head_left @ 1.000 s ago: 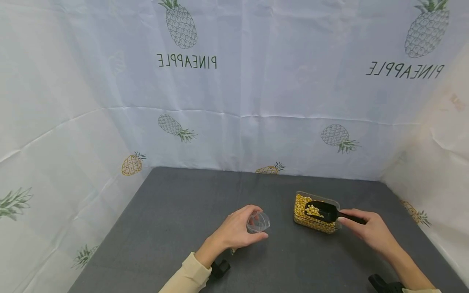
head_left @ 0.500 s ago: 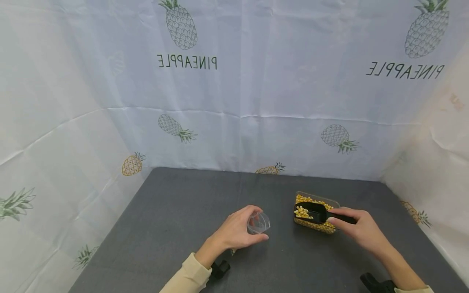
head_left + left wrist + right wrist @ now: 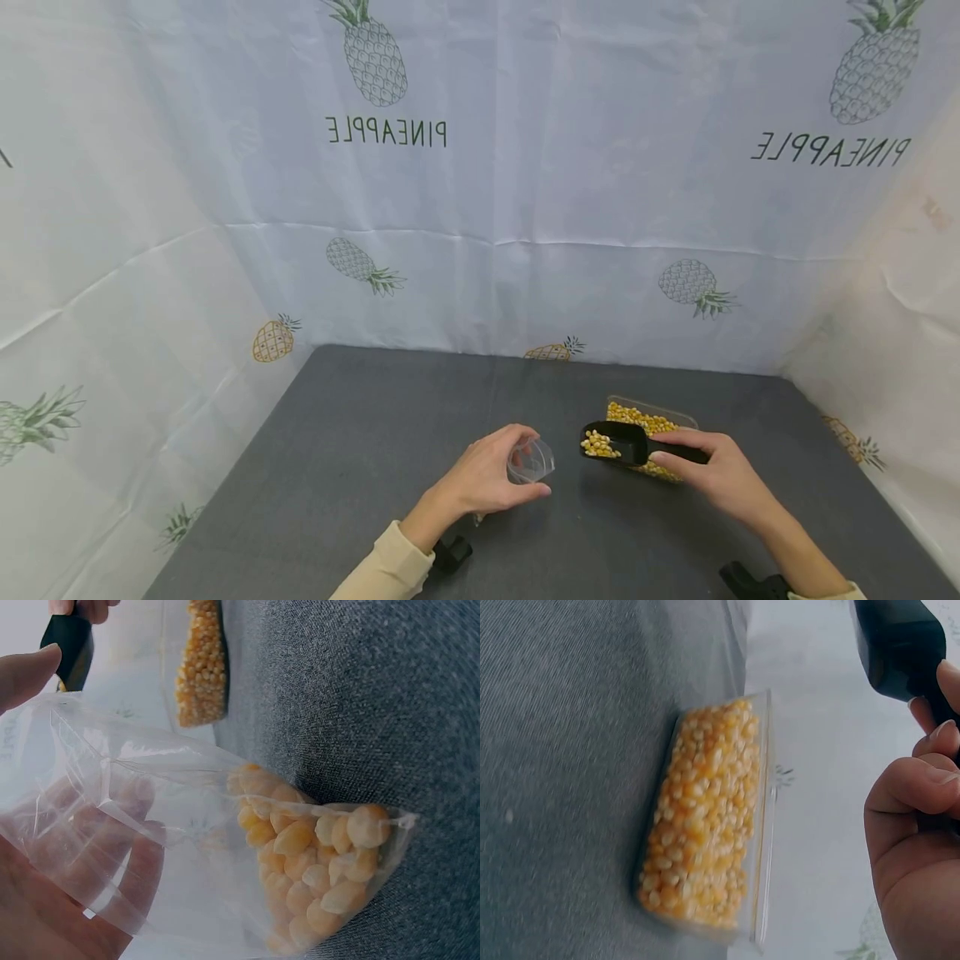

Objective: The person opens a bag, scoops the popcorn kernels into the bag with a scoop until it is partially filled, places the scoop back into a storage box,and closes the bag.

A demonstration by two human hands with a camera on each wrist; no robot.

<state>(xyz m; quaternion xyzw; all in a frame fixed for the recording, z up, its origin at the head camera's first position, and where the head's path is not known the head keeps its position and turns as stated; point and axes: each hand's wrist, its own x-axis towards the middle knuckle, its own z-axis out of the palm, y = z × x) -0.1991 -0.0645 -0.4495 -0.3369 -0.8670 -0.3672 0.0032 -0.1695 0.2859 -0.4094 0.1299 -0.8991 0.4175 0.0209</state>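
My left hand has hold of a clear bag, its thumb set well apart from the fingers and the fingers curved behind the film, so the mouth is spread wide between them. I see those fingers through the plastic in the left wrist view. The bag sits left of the box on the grey table, its lower end seemingly against the surface, with a small heap of corn gathered in the bottom. From the head view most of that heap is behind my hand.

My right hand grips the handle of a black scoop, fingers curled and thumb along the top. The scoop is nearly level, with some kernels lying toward its front lip. It is held up above the rim of the clear box, apart from it, and its lip reaches past the box's left side into the gap before the bag. Scoop and bag are not touching.

The box stands on the table, well filled with corn; the scoop and my right hand cover part of it in the head view. A pale sleeve shows at my left wrist, and a pineapple-print curtain hangs behind the table.
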